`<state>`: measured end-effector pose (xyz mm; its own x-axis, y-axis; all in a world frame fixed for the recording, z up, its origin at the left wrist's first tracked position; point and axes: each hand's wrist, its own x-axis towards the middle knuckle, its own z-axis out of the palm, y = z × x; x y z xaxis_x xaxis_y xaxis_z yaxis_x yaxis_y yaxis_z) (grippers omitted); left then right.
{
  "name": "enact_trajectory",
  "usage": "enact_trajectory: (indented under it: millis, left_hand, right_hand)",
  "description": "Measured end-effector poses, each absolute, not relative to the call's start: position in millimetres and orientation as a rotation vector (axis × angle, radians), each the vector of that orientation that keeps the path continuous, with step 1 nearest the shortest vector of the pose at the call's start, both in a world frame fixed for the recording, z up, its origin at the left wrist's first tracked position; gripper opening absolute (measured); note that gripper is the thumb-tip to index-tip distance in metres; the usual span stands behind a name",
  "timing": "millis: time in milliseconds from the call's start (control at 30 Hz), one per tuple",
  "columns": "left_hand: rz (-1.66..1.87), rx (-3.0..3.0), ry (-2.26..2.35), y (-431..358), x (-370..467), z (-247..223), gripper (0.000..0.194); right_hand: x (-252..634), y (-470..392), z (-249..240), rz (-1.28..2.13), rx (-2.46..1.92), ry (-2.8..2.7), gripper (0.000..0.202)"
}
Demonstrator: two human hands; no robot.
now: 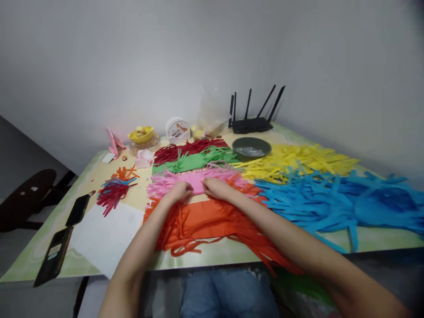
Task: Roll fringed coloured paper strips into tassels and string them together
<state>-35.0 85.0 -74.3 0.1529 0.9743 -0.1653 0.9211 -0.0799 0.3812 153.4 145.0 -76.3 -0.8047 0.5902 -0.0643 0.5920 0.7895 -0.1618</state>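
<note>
Both my hands are at the pink fringed sheet (195, 177) in the middle of the table. My left hand (180, 192) has its fingers closed on the sheet's left part. Close beside it, my right hand (213, 187) pinches the same sheet further right. Nearer to me lies an orange fringed sheet (207, 219), partly under my forearms. Beyond the pink one are a green fringed sheet (192, 162) and a dark red one (192, 150). Yellow strips (301, 160) and blue strips (308, 201) spread to the right.
A grey bowl (251, 148) stands before a black router (252, 125). At left are a small tassel bundle (114, 190), white paper (104, 234) and two phones (78, 209) (54, 254). A yellow dish (141, 134) and a white box (178, 130) stand at the back.
</note>
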Motion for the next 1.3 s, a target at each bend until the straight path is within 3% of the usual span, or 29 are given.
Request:
enact_trajectory:
  millis: [500, 700, 867, 1000, 1300]
  left_hand:
    - [0.166, 1.910, 1.884, 93.5, -36.0, -76.7, 0.024]
    - [0.328, 1.872, 1.997, 97.7, -30.9, -78.9, 0.024]
    - [0.697, 1.875, 2.108, 96.1, -24.0, -71.8, 0.009]
    - [1.126, 1.858, 2.178, 86.2, -20.6, -56.1, 0.015]
    - [1.952, 1.294, 2.354, 95.3, -97.1, -9.8, 0.004]
  right_hand:
    - [157.7, 152.2, -72.5, -0.442, 1.012, 2.968, 0.026]
    - [153.3, 125.3, -59.5, -0.473, 1.048, 3.089, 0.027]
    - [123.8, 90.3, -73.7, -0.579, 0.964, 3.070, 0.023]
    - [104.7, 102.6, -75.8, -0.729, 1.122, 3.045, 0.034]
    - [104.9, 150.3, -73.8, -1.465, 1.564, 2.669, 0.031]
